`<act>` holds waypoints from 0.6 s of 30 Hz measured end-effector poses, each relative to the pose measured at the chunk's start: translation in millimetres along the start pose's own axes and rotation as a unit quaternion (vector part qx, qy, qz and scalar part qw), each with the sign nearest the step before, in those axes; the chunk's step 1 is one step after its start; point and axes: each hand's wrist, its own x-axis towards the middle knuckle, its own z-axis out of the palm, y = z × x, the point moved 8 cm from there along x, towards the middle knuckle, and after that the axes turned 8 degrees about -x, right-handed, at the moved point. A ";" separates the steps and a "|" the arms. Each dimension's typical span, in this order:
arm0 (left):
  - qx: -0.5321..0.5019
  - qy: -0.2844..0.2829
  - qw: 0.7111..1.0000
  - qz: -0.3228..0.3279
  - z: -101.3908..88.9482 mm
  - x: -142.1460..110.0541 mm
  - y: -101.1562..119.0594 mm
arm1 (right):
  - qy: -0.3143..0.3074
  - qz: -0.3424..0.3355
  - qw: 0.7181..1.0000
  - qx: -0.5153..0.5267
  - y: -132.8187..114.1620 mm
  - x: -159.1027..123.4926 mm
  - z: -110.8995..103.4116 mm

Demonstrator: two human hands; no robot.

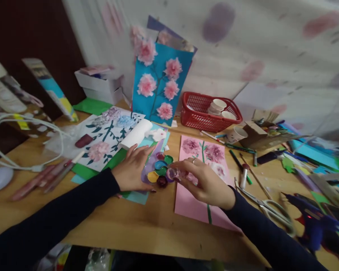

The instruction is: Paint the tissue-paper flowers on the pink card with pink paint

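A cluster of small paint pots [161, 165], with blue, green, yellow and dark red paint, sits on a purple piece between my hands. My left hand [132, 168] rests at the left side of the pots, fingers spread. The fingers of my right hand [207, 182] are closed on a small round pink paint pot [173, 173] at the right edge of the cluster; a ring shows on one finger. Under my right hand lies a pink sheet [190, 205] bearing pink flowers and a green stem. Part of that sheet is hidden by the hand.
Behind stands a blue card [158, 71] with pink paper flowers. A red basket [192, 118] holds paper cups. White paper roll [137, 133] and a flower picture [98, 150] lie at left. Scissors [264, 205], a glue gun [310, 218] and pens crowd the right side.
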 end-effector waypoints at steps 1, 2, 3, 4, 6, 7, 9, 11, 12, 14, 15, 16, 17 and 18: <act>-0.005 0.005 1.000 0.002 0.6 0.1 0.5 | -0.021 -0.021 0.999 -0.024 -3.5 4.1 7.7; -0.008 0.009 1.000 0.003 0.8 0.0 0.7 | -0.042 -0.034 0.998 -0.040 -5.1 7.3 15.2; -0.009 0.012 1.000 0.003 0.8 -0.2 0.6 | -0.063 -0.039 0.996 -0.052 -5.1 9.6 22.5; -0.010 0.013 1.000 0.001 0.9 -0.5 0.2 | -0.084 -0.041 0.994 -0.060 -4.5 11.2 29.4; -0.014 0.012 1.000 -0.003 1.1 -0.9 -0.4 | -0.114 -0.042 0.990 -0.075 -2.9 13.0 40.5; -0.016 0.012 1.000 -0.004 1.2 -0.9 -0.5 | -0.124 -0.042 0.988 -0.082 -2.3 13.5 44.7; -0.023 0.013 1.000 -0.006 1.0 -0.6 -0.2 | -0.133 -0.041 0.986 -0.096 -1.5 14.8 50.9; -0.028 0.016 0.999 -0.006 0.6 -0.3 0.4 | -0.142 -0.043 0.984 -0.104 -2.0 16.3 56.0; -0.030 0.018 0.999 -0.006 0.5 -0.2 0.6 | -0.144 -0.044 0.983 -0.108 -2.5 17.2 57.9; -0.032 0.019 0.999 -0.007 0.9 -0.3 0.3 | -0.144 -0.049 0.981 -0.120 -4.2 19.1 59.6; -0.033 0.018 0.999 -0.007 1.4 -0.4 -0.1 | -0.142 -0.053 0.981 -0.124 -5.2 19.9 59.0; -0.033 0.018 0.999 -0.007 1.8 -0.5 -0.6 | -0.141 -0.055 0.981 -0.124 -5.9 20.6 57.4; -0.033 0.017 0.999 -0.008 2.0 -0.7 -1.1 | -0.136 -0.052 0.983 -0.114 -5.6 21.3 54.2; -0.034 0.017 0.999 -0.008 2.3 -0.9 -1.5 | -0.129 -0.036 0.987 -0.092 -3.1 22.2 49.3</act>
